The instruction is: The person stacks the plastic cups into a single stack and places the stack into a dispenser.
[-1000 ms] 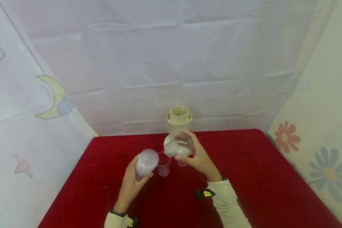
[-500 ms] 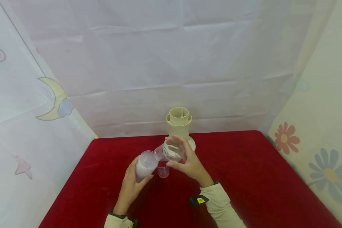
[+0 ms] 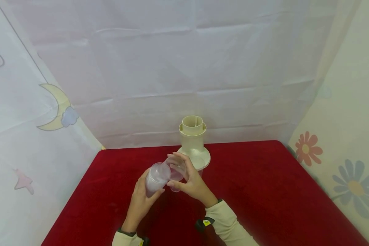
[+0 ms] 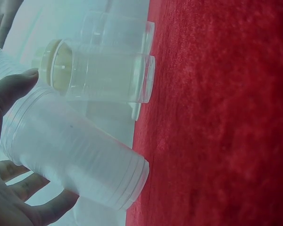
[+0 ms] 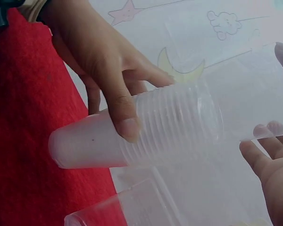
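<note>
A tilted stack of nested clear plastic cups [image 5: 160, 125] is gripped by my left hand [image 3: 142, 193], thumb on one side and fingers on the other. My right hand [image 3: 192, 182] holds a single clear plastic cup [image 3: 177, 167] by its wide end, fingers and thumb around the rim. That cup's narrow base is at the mouth of the stack, overlapping it in the head view. Behind the hands, one clear cup [image 3: 198, 163] stands upright on the table. Another standing cup [image 3: 175, 188] is mostly hidden by the right hand and its cup.
A cream cylindrical holder [image 3: 192, 140] with a round base stands at the back of the table, close behind the cups. Red cloth [image 3: 249, 191] covers the table. Printed white sheets [image 3: 147, 68] hang behind and at both sides.
My right hand has moved left and slightly down, bringing its cup from near the cream holder to the stack's mouth. The left hand and stack stay nearly where they were.
</note>
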### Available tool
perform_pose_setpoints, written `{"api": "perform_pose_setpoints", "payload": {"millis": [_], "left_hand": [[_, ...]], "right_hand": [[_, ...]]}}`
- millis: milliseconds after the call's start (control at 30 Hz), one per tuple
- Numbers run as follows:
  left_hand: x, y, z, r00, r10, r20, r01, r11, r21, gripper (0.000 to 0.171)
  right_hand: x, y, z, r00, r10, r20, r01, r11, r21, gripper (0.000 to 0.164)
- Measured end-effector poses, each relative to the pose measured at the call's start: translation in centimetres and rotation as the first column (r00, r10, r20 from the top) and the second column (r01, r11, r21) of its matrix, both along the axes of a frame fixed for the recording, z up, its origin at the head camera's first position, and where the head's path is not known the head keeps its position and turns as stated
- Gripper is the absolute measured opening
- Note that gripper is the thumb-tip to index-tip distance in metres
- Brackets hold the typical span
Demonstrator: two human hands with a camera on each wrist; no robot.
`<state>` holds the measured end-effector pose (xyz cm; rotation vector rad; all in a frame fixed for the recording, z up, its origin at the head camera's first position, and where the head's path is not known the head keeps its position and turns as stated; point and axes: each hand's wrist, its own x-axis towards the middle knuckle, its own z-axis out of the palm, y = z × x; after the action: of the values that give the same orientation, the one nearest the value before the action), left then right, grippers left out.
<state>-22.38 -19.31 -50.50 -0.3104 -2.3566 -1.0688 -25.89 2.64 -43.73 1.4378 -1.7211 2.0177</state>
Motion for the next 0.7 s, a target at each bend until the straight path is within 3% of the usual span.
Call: {"api": "perform_pose_setpoints", "payload": {"millis": [367, 700], "left_hand": [[0.3, 0.1, -0.1, 1.0, 0.01, -0.002, -0.01, 1.0, -0.03, 0.089], [0.0, 0.0, -0.2, 0.998, -0.002, -0.063, 0.0, 0.999, -0.041, 0.09]], "right_hand": [[0.0, -0.6, -1.0, 0.998, -0.051, 0.029, 0.05, 0.997, 0.051, 0.085], [-0.3, -0.9, -1.6, 0.975, -0.219, -0.046, 0.224, 0.959, 0.174, 0.085]]}}
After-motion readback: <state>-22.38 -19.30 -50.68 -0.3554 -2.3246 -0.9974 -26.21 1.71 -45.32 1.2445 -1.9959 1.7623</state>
